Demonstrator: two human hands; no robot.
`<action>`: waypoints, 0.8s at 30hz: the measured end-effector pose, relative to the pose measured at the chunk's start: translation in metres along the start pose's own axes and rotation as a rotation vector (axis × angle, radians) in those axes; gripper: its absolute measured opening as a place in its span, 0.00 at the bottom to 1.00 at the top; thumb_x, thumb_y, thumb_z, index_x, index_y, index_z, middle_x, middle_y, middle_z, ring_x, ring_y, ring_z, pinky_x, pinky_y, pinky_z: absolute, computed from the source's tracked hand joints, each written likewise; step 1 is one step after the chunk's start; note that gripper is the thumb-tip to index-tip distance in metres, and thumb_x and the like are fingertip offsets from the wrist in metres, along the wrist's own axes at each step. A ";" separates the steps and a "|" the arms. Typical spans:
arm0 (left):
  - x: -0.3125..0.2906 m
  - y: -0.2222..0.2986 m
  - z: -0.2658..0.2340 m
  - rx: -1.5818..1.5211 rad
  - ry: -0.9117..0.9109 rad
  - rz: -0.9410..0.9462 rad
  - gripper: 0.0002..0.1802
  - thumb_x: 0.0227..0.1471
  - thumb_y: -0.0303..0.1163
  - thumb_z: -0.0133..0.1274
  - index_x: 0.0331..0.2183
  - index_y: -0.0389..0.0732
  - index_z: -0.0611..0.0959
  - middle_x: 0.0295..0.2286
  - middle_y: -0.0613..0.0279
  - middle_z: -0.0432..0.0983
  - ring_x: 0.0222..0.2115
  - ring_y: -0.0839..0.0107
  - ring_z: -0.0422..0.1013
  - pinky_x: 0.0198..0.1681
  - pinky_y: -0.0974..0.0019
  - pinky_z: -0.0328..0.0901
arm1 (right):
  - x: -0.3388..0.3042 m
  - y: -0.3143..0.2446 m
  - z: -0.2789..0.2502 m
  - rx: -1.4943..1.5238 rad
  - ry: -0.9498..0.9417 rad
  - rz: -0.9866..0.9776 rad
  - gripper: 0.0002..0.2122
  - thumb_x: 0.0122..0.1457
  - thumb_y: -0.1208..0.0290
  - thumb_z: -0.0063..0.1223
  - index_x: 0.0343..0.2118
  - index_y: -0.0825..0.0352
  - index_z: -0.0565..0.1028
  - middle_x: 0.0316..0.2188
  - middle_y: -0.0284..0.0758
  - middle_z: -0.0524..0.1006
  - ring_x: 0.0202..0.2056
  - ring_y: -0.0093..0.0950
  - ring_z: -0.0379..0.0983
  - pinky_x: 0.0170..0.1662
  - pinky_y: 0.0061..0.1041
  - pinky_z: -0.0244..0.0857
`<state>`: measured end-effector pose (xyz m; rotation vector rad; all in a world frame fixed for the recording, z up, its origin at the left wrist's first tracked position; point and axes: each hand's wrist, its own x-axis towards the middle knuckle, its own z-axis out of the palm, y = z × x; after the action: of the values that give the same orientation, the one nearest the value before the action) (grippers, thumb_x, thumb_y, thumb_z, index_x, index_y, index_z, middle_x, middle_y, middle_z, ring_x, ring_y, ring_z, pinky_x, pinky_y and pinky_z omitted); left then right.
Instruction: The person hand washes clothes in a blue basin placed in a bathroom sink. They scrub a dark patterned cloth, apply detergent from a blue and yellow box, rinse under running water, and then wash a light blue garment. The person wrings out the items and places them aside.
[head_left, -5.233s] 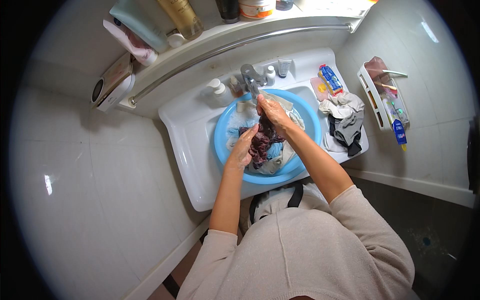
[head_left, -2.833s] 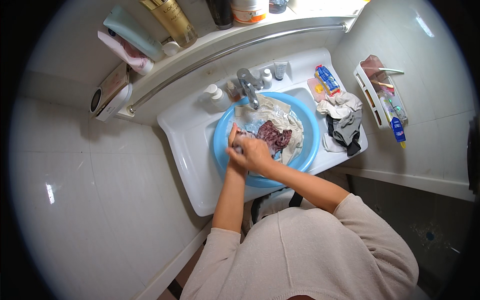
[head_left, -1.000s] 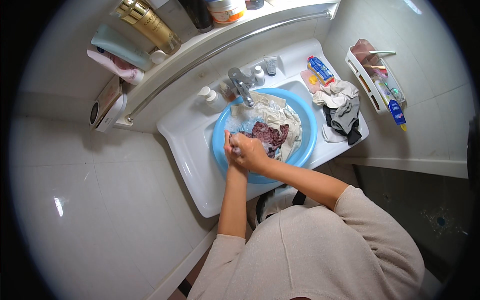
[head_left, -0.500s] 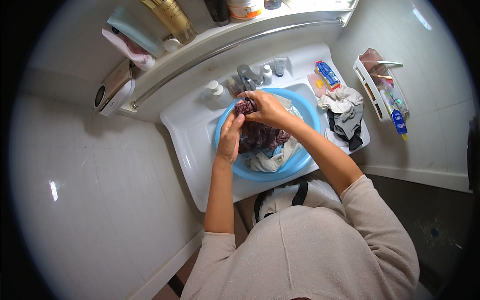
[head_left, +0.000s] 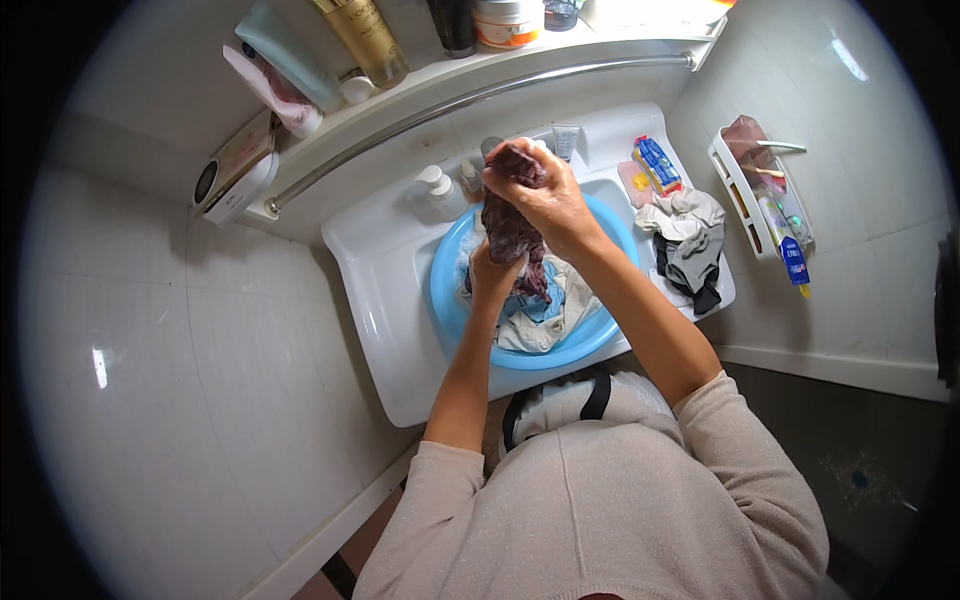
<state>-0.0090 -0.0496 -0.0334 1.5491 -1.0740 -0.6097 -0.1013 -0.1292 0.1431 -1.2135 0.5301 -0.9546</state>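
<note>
Both hands grip a wet, dark maroon garment (head_left: 508, 228) above a light blue basin (head_left: 440, 290). My right hand (head_left: 558, 208) is closed around the garment's upper end, with suds on the fingers. Lower down and nearer me, my left hand (head_left: 493, 275) is wrapped around its bottom part. A loose end of the garment hangs into the basin. Inside lie a light blue cloth (head_left: 538, 308) and a cream-white cloth (head_left: 530, 336), with foamy water along the left side. The basin sits in a white sink (head_left: 385, 350).
Behind the basin stand a white pump bottle (head_left: 440, 190) and a grey tube (head_left: 566, 142). On the sink's right ledge are a blue-yellow packet (head_left: 656, 166) and crumpled clothes (head_left: 690, 240). A metal rail (head_left: 480, 102) runs below a shelf of toiletries. A white rack (head_left: 740, 190) hangs on the right wall.
The maroon garment has been lifted and stretched upright. My right hand rose with its upper end, while my left moved down and nearer me. More of the light blue cloth shows.
</note>
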 end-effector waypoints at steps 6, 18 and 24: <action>0.007 -0.034 -0.032 0.091 -0.178 -0.038 0.21 0.38 0.32 0.60 0.38 0.42 0.76 0.30 0.50 0.76 0.34 0.51 0.72 0.37 0.58 0.66 | -0.003 0.003 -0.024 0.113 0.201 -0.048 0.09 0.50 0.71 0.59 0.32 0.66 0.72 0.27 0.26 0.70 0.31 0.15 0.65 0.36 0.15 0.61; 0.003 -0.039 -0.045 0.833 -0.163 -0.207 0.35 0.39 0.27 0.52 0.54 0.45 0.66 0.59 0.46 0.43 0.57 0.49 0.48 0.57 0.54 0.50 | -0.031 0.186 -0.105 -0.616 0.364 0.096 0.12 0.48 0.75 0.55 0.36 0.67 0.68 0.34 0.38 0.70 0.37 0.30 0.67 0.41 0.28 0.62; -0.003 -0.064 -0.014 1.180 -0.509 -0.012 0.42 0.45 0.48 0.54 0.59 0.52 0.57 0.61 0.55 0.40 0.61 0.54 0.38 0.60 0.46 0.38 | -0.047 0.199 -0.088 -1.387 -0.378 -0.264 0.27 0.45 0.64 0.59 0.50 0.62 0.66 0.49 0.46 0.62 0.44 0.45 0.63 0.45 0.40 0.61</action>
<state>0.0211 -0.0414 -0.0910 2.4552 -2.0219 -0.3682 -0.1300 -0.1276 -0.0778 -2.6886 0.7515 -0.4484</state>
